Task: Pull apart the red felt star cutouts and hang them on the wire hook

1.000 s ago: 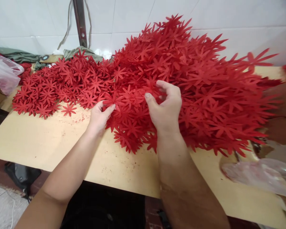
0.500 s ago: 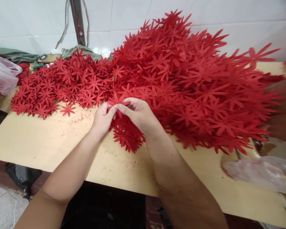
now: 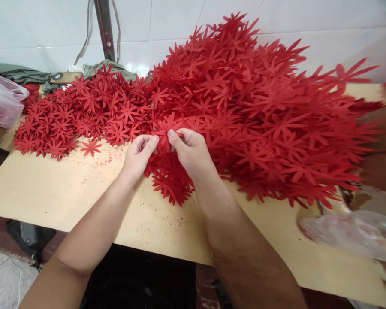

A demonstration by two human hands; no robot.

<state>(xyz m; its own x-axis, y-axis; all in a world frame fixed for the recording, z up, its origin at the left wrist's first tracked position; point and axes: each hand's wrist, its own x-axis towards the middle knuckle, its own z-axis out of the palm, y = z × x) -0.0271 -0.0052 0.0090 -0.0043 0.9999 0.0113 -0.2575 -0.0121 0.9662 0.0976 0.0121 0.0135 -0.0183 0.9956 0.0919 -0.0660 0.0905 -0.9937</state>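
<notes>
- Left hand (image 3: pixel 137 154): we find its grip pinched on the near edge of a red paper flower (image 3: pixel 165 127), thumb and forefinger closed on a petal at about 9 o'clock of the flower, we judge so as to steady it.
- Right hand (image 3: pixel 193 152): its grip is likewise pinched on the same flower, at about 3 o'clock of it; the two hands meet almost fingertip to fingertip, which in our reading lets the one piece be parted from those below.
- Red paper flower: held just above the front edge of the big heap, at the middle of the counter (image 3: pixel 67 189).
- Big heap of flowers (image 3: pixel 260 107): piled high from 12 to 3 o'clock of the hands, leaning against the tiled wall (image 3: pixel 186 21).
- Low spread of flowers (image 3: pixel 80 116): lying flat at 10 o'clock; one stray flower (image 3: pixel 90 147) lies apart at its near edge.
- Plastic bag (image 3: pixel 3 101): at far 9 o'clock, at the counter's end.
- Second plastic bag (image 3: pixel 350 234): at 4 o'clock, on the counter's near corner.
- Another person's arm (image 3: pixel 381 171): at 3 o'clock, behind the heap; we cannot tell what it does.
</notes>
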